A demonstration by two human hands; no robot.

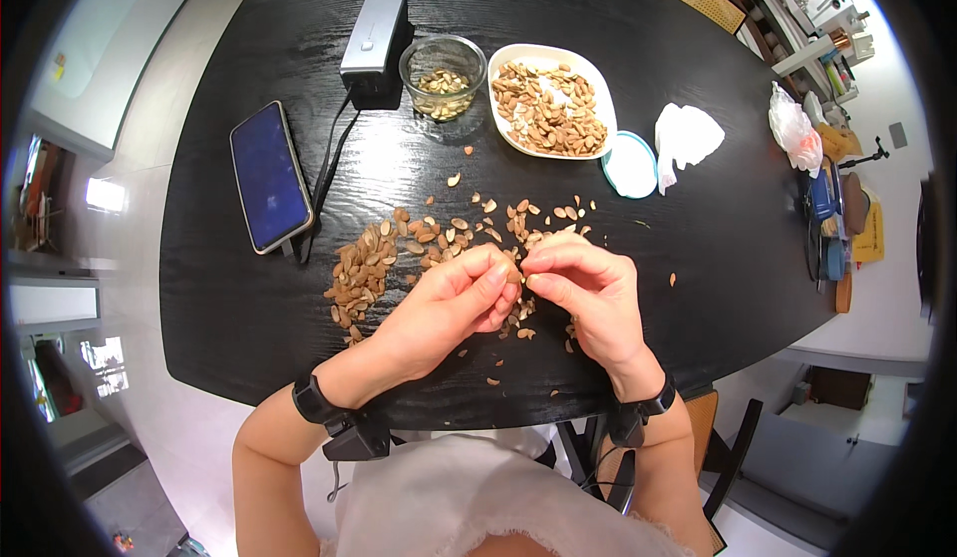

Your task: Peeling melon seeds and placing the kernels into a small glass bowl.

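My left hand point(464, 293) is closed, pinching a brown-shelled seed point(513, 274) between thumb and fingertips. Right beside it, my right hand point(590, 293) pinches thumb to forefinger on a small pale piece, too small to tell whether kernel or shell. Both hands hover over the near middle of the black table, fingertips almost meeting. Whole brown seeds point(361, 276) lie heaped to the left of my left hand. Loose seeds and split shell pieces point(525, 220) are scattered beyond and under the hands. Farther back, a glass bowl point(407, 70) holds greenish-yellow kernels point(444, 83).
A white dish point(610, 108) of brown seeds or shells stands beyond my hands, beside a round pale lid with blue rim point(630, 164) and crumpled white tissue point(688, 138). At left lie a phone point(271, 178) and its cable; a grey box-shaped device point(374, 38) stands behind.
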